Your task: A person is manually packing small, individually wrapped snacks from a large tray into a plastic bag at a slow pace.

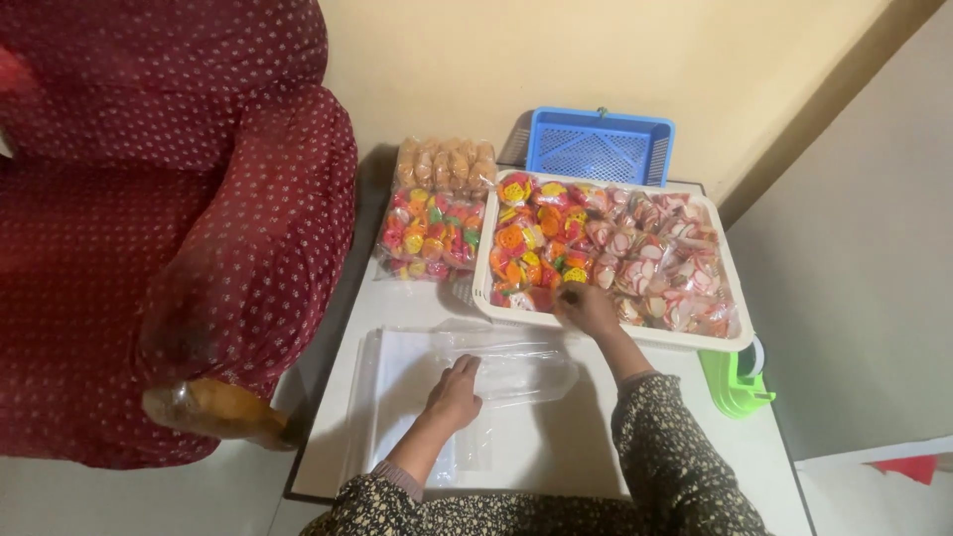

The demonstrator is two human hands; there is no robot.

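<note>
**A:** So your left hand (454,395) lies flat, fingers together, pinning the clear plastic bags (417,387) on the counter (556,452). Flimsy and slick by the look of them; I'd lift one by its open edge.

**B:** And your right hand (586,308) is at the near rim of the white tray (740,333), fingers curled onto a small wrapped candy packet (568,291). Probably light and crinkly, so pinch the wrapper, not the sweet.
</note>
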